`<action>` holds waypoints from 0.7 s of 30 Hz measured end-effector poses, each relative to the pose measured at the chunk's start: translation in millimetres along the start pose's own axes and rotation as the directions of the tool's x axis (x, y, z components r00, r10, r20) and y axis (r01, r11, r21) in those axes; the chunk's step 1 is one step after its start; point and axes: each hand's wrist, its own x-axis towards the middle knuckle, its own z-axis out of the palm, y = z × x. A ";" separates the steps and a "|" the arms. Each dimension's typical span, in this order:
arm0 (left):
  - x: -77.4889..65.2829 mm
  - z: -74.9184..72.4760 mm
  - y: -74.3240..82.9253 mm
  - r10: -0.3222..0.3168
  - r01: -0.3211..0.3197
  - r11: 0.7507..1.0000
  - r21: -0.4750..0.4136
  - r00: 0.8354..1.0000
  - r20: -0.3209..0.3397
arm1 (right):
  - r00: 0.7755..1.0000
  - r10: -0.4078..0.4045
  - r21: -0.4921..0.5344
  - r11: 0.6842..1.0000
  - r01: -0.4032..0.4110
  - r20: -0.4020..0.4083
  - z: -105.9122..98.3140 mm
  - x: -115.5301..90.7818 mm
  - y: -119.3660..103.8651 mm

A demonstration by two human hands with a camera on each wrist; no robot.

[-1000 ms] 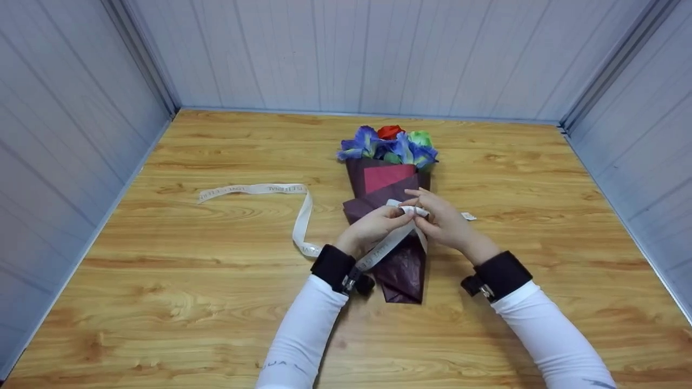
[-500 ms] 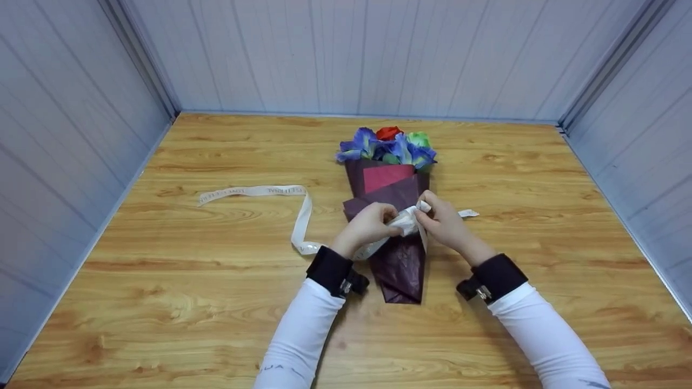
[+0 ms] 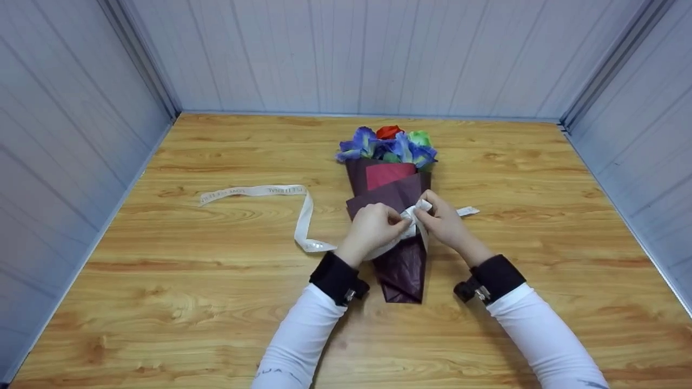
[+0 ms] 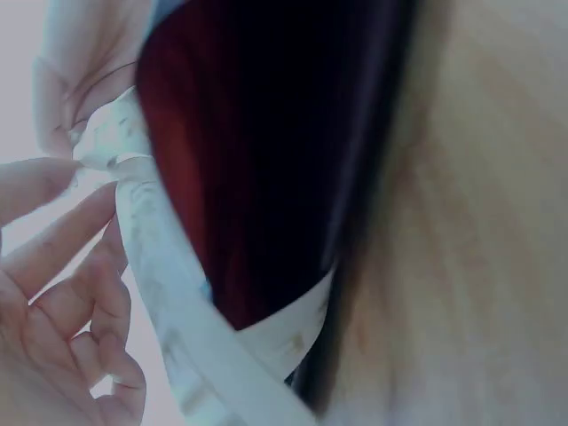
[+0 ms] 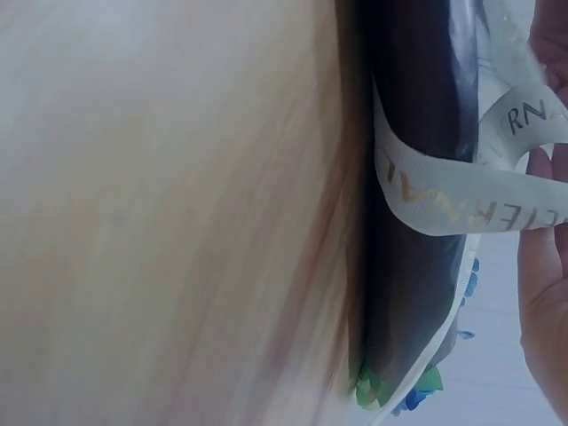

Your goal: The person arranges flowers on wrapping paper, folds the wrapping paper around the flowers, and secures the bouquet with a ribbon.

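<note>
A bouquet in dark purple wrapping paper (image 3: 401, 270) lies on the table, its blue, red and green flowers (image 3: 386, 146) toward the back wall. White lettered ribbon (image 5: 444, 191) passes around the wrapped stems and gathers at the front. My left hand (image 3: 373, 229) pinches the ribbon between thumb and forefinger over the middle of the bouquet. Close beside it, my right hand (image 3: 446, 224) pinches a looped part of the same ribbon. In the left wrist view the fingertips (image 4: 89, 200) meet at the ribbon loop (image 4: 115, 133). The exact crossing of the ribbon is partly hidden by the fingers.
A long ribbon tail (image 3: 270, 190) trails over the wooden table (image 3: 178, 292) to the left, folding near the left wrist. A short ribbon end (image 3: 467, 211) sticks out at the right. Pale panel walls (image 3: 346, 59) bound the table at the back and both sides.
Both hands were together at the ribbon; they moved slightly apart, and the left hand shifted its hold along the ribbon, its fingers now pinching closer in. The bouquet has barely moved.
</note>
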 end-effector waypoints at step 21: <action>-7.4 17.5 19.8 -0.001 0.077 0.946 0.316 0.973 -0.232 | 0.992 0.099 0.113 0.990 -0.090 -0.079 6.2 3.1 13.4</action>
